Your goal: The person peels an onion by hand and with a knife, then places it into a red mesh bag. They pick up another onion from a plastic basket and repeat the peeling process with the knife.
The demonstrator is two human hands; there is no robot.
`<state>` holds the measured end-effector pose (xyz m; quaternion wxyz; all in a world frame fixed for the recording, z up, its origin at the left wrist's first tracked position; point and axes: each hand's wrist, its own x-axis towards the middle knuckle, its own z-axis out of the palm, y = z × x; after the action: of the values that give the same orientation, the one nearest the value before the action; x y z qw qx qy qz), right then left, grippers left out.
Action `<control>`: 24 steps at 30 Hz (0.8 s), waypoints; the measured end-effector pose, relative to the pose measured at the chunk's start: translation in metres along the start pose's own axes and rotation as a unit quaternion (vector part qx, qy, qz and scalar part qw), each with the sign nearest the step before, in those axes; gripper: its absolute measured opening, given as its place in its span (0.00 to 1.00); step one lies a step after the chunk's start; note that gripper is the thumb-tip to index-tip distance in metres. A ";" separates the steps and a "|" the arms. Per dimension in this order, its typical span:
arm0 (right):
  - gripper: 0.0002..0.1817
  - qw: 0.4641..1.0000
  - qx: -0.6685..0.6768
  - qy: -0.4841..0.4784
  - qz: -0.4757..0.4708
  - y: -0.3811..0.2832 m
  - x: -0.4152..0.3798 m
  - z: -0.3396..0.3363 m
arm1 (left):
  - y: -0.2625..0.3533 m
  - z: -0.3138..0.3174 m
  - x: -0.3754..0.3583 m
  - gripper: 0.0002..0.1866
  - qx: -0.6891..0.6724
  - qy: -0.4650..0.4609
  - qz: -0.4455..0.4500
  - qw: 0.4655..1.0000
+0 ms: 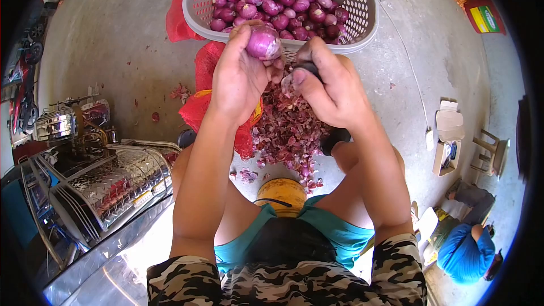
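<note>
We note the left hand (pixel 238 76) raised, fingers curled round an onion (pixel 263 42) just below the basket (pixel 362 17). The right hand (pixel 328 88) grips a dark knife (pixel 309 69), knuckles up, touching the onion.

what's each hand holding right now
left hand: closed on a peeled red onion
right hand: closed on a dark-handled knife

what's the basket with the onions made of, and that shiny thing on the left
Basket: looks like moulded plastic, pale grey, matte; its walls are pierced with even rows of small holes. Shiny thing: seems to be polished sheet metal, perhaps stainless steel; it mirrors the light and bears an embossed diamond pattern. What it belongs to I cannot tell.
</note>
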<state>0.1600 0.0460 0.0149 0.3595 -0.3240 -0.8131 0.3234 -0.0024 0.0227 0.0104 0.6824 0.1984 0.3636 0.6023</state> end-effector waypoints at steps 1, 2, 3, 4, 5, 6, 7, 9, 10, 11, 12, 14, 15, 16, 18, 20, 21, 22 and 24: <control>0.14 1.000 -0.008 -0.001 0.005 0.000 0.000 -0.001 | -0.002 -0.001 0.002 0.13 -0.013 -0.002 0.010 1.000; 0.14 0.999 -0.026 0.007 0.039 0.000 0.001 0.000 | -0.003 -0.003 0.003 0.13 -0.025 -0.003 0.020 0.999; 0.14 0.996 -0.043 0.017 0.073 0.002 0.001 0.002 | -0.003 -0.005 0.005 0.12 -0.026 -0.014 0.025 0.999; 0.15 0.992 -0.061 0.026 0.107 0.002 0.002 0.004 | -0.003 -0.008 0.006 0.12 -0.027 -0.024 0.030 0.999; 0.15 0.987 -0.087 0.021 0.134 0.000 0.003 0.005 | -0.003 -0.010 0.007 0.11 -0.028 -0.035 0.034 0.998; 0.15 0.988 -0.094 0.027 0.118 0.002 0.003 0.006 | -0.002 -0.010 0.007 0.11 -0.030 -0.036 0.038 0.998; 0.15 0.989 -0.101 0.034 0.103 0.005 0.002 0.008 | -0.002 -0.009 0.007 0.12 -0.032 -0.037 0.041 0.998; 0.15 0.991 -0.075 0.050 0.102 0.004 0.002 0.009 | -0.002 -0.009 0.007 0.12 -0.034 -0.029 0.048 0.998; 0.15 0.991 -0.042 0.059 0.117 -0.001 0.003 0.010 | -0.002 -0.009 0.006 0.12 -0.034 -0.020 0.053 0.998; 0.15 0.989 -0.009 0.069 0.131 -0.004 0.004 0.011 | -0.003 -0.008 0.006 0.12 -0.034 -0.011 0.057 0.998; 0.15 0.991 -0.005 0.076 0.110 -0.005 0.004 0.013 | -0.005 -0.007 0.006 0.13 -0.034 -0.008 0.063 0.997; 0.16 0.993 0.002 0.092 0.069 -0.005 0.004 0.018 | -0.008 -0.003 0.005 0.13 -0.034 -0.001 0.074 0.997; 0.16 0.993 -0.015 0.083 0.077 -0.004 0.004 0.020 | -0.010 -0.003 0.005 0.13 -0.032 -0.011 0.075 0.997; 0.16 0.993 -0.033 0.074 0.084 -0.004 0.003 0.021 | -0.011 -0.003 0.004 0.13 -0.030 -0.022 0.077 0.996; 0.15 0.993 -0.055 0.069 0.073 -0.001 0.003 0.022 | -0.014 -0.003 0.003 0.14 -0.026 -0.030 0.082 0.996; 0.14 0.994 -0.065 0.079 0.035 0.002 0.005 0.022 | -0.016 -0.004 0.003 0.14 -0.020 -0.025 0.090 0.995; 0.14 0.994 -0.069 0.076 0.040 0.002 0.005 0.022 | -0.017 -0.004 0.003 0.14 -0.014 -0.018 0.088 0.996; 0.13 0.994 -0.073 0.073 0.046 0.002 0.004 0.021 | -0.017 -0.005 0.002 0.14 -0.008 -0.011 0.085 0.996; 0.13 0.993 -0.077 0.077 0.048 0.002 0.004 0.021 | -0.016 -0.006 0.002 0.14 -0.002 -0.012 0.081 0.997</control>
<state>0.1415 0.0442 0.0034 0.3794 -0.4129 -0.7892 0.2507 0.0038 0.0207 -0.0055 0.6360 0.2329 0.3367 0.6541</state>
